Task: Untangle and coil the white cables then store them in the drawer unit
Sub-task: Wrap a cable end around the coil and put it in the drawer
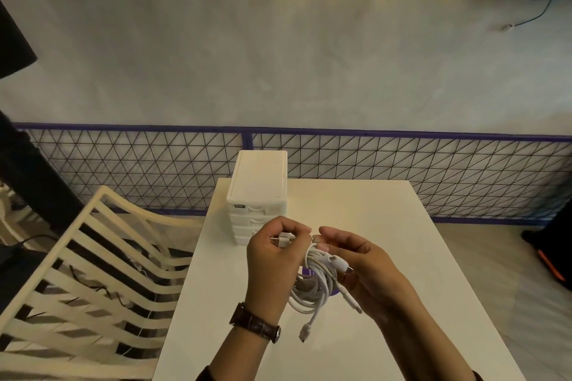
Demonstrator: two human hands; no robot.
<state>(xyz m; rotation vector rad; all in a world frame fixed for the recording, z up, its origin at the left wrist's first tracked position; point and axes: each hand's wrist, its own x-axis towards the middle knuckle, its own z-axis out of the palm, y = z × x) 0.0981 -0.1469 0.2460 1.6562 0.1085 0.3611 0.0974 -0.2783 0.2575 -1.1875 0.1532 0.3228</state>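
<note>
While we hold the tangled white cables (312, 284) above the table's (402, 226) middle, our left hand (272, 257) grips the bundle's top and our right hand (362, 263) pinches its strands. Just behind them, the drawer unit (258, 182) stands at the far left corner with its drawers closed; open tabletop lies to the right.

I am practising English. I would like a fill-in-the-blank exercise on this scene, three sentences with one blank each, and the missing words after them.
1. The left hand and the right hand together hold a bundle of white ____.
2. The brown watch sits on the ____ wrist.
3. The drawer unit stands on the white ____.

Missing words: cables; left; table.
</note>
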